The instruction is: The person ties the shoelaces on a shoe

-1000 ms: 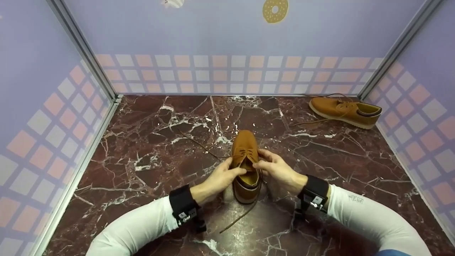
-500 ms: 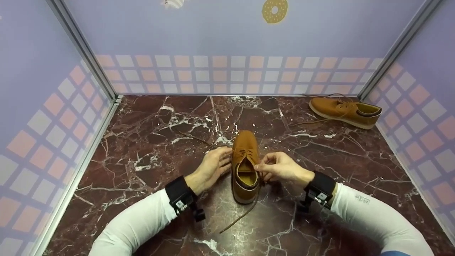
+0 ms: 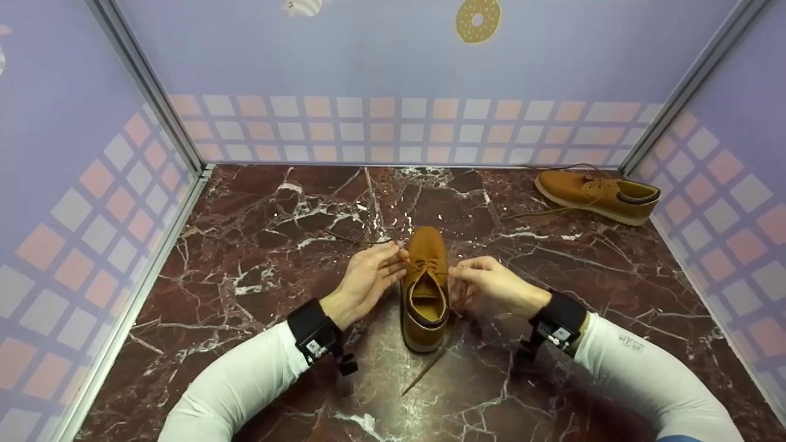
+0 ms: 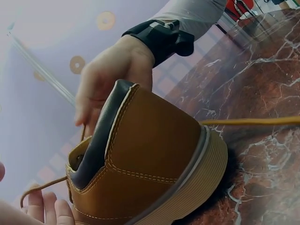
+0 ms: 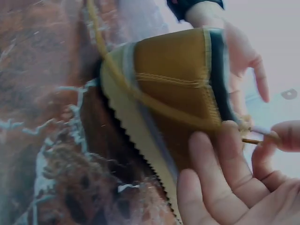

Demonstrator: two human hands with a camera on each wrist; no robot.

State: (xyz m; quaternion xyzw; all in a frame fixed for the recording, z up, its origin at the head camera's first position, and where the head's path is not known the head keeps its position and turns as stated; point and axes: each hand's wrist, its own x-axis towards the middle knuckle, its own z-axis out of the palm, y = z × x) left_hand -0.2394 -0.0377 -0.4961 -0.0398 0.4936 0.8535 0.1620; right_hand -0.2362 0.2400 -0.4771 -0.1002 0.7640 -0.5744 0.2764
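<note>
Tan lace-up shoe (image 3: 425, 294), dark collar, yellowish lining, pale ribbed sole, upright on marbled flr (image 3: 295, 350), toe fwd, btwn hands. L hand (image 3: 367, 279) pinches L lace (image 4: 44, 185) just beside it; R hand (image 3: 491, 285) pinches R lace (image 5: 157, 107) nr its R side. Vs 0.5 s ago, R hand's moved fwd from opening's edge; rear lace end's shifted R.

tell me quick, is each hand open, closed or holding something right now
Left hand: touching the shoelace; whether its grip is closed cannot be told.
Right hand: closed, pinching the shoelace.
</note>
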